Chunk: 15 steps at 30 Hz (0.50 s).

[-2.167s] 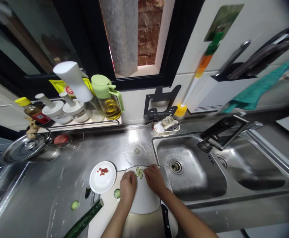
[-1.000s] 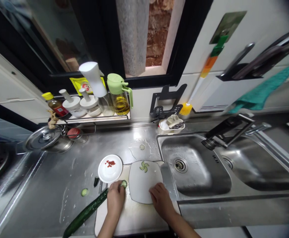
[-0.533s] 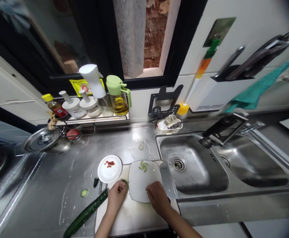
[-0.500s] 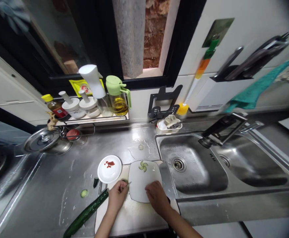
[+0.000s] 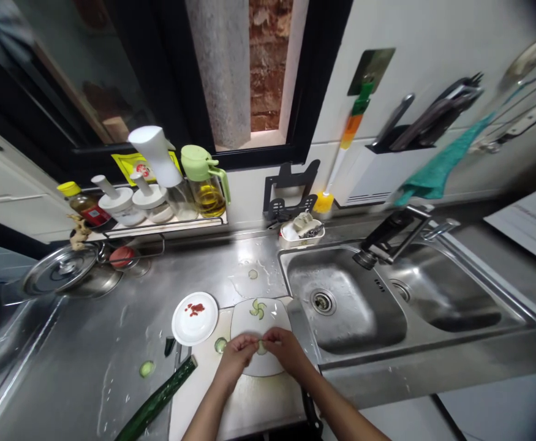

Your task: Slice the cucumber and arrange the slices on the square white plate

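Note:
Above the near part of a white square plate (image 5: 274,318), my left hand (image 5: 237,358) and my right hand (image 5: 288,352) meet fingertip to fingertip. Both pinch a thin green cucumber slice (image 5: 261,348) between them. Toward the far edge of the plate lies a pinwheel of curved cucumber pieces (image 5: 257,309). The plate rests on a pale cutting board (image 5: 249,404). Another cucumber slice (image 5: 220,345) sits on the board left of my left hand. A long cucumber (image 5: 160,398) with a cut end lies at the board's left side.
A round white plate (image 5: 189,334) with red bits stands at the board's far left corner. Cucumber slices (image 5: 147,369) and a dark end piece (image 5: 169,346) lie on the steel counter. To the right is a double sink (image 5: 350,306); a seasoning shelf (image 5: 166,228) runs along the back.
My left hand has moved right, over the plate, and the two hands have come together at the cucumber slice. The slice on the board is now uncovered. The camera view has shifted a little.

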Each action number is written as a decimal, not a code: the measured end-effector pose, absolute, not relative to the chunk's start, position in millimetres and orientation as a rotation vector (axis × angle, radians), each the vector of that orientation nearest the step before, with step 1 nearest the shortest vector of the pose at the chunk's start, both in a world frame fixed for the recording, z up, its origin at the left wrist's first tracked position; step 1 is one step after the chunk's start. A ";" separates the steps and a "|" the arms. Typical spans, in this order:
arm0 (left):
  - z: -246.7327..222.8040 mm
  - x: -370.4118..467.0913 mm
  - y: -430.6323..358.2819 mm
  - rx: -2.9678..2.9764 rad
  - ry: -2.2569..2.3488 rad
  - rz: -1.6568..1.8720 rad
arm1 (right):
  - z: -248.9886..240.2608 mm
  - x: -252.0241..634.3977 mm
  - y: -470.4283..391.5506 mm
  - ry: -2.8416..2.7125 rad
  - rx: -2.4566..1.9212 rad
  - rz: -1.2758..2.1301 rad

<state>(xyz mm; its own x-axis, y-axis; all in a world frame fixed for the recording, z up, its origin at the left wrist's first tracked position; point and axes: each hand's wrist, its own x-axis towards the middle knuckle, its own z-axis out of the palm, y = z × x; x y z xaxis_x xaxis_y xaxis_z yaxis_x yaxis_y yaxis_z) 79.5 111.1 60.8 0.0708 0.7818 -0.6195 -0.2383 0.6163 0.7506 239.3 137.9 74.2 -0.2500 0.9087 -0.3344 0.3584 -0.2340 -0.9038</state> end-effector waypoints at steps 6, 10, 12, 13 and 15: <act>59.4 90.1 110.7 0.128 1.187 0.673 | 87.4 248.9 138.5 -1.570 -1.498 1.518; 59.8 94.8 113.1 -0.020 1.079 0.516 | 97.8 254.6 139.7 -1.661 -1.489 1.501; 59.0 95.9 115.7 -0.042 1.010 0.520 | 102.4 258.4 140.7 -1.708 -1.488 1.482; 58.7 96.3 117.3 -0.046 0.981 0.535 | 104.2 260.5 141.4 -1.728 -1.490 1.475; 58.7 97.4 120.3 -0.054 0.951 0.565 | 106.2 265.3 143.1 -1.752 -1.495 1.474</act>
